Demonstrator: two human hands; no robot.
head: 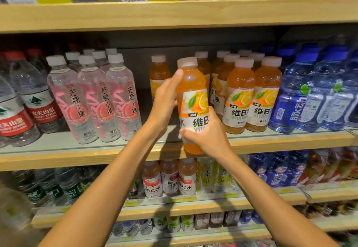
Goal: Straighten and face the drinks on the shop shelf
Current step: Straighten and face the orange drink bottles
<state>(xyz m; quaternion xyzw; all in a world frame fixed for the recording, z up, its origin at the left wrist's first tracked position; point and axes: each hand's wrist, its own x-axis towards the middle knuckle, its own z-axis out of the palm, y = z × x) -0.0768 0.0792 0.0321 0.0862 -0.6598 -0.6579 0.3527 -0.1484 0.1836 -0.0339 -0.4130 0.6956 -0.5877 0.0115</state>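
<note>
On the wood-edged shelf [77, 155], the clear ribbed water bottles [38, 99] and slim pink peach bottles [93, 99] stand labels-out. The left hand [164, 99] wraps the smooth shoulder of a plastic orange vitamin bottle [193, 91]. The right hand [207, 132] grips its glossy lower label (print turned off-centre), holding it before the shelf gap it probably fills. The orange row [253, 95] and blue bottles [310, 95] look faced.

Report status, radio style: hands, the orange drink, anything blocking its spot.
Left hand, right hand both gripping orange bottle. Bottle upright, in front of shelf edge, label off-centre. Front-row gap open; lone bottle behind.
</note>
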